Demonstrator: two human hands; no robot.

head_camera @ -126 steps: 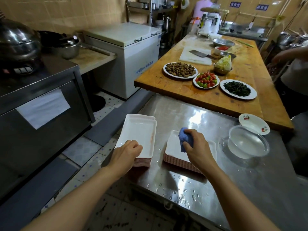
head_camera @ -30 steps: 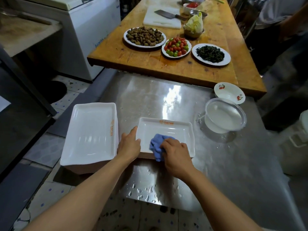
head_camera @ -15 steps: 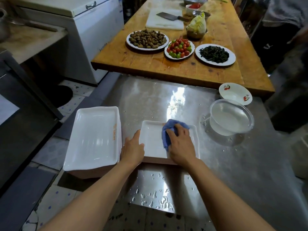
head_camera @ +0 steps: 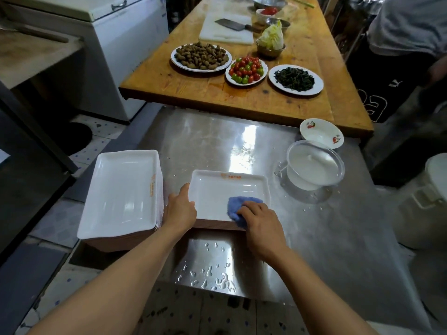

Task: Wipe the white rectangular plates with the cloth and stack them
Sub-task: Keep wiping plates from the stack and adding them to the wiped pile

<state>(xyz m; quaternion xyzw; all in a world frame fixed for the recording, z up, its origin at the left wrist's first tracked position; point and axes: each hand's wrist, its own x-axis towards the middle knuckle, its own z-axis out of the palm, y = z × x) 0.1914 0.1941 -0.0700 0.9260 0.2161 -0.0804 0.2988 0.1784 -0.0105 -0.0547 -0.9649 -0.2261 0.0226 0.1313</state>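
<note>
A white rectangular plate with an orange mark on its far rim tops a low stack at the middle of the steel table. My right hand presses a blue cloth onto the plate's near right corner. My left hand grips the plate's left rim, thumb on top. A taller stack of the same white plates stands to the left, overhanging the table's left edge.
A clear bowl of water and a small cherry-print bowl sit at the right. Water drops lie near the front edge. Beyond, a wooden table holds plates of food, a cutting board and cleaver. A person stands far right.
My right hand has dragged the blue cloth from the plate's far middle to its near right corner. My left hand stays on the left rim.
</note>
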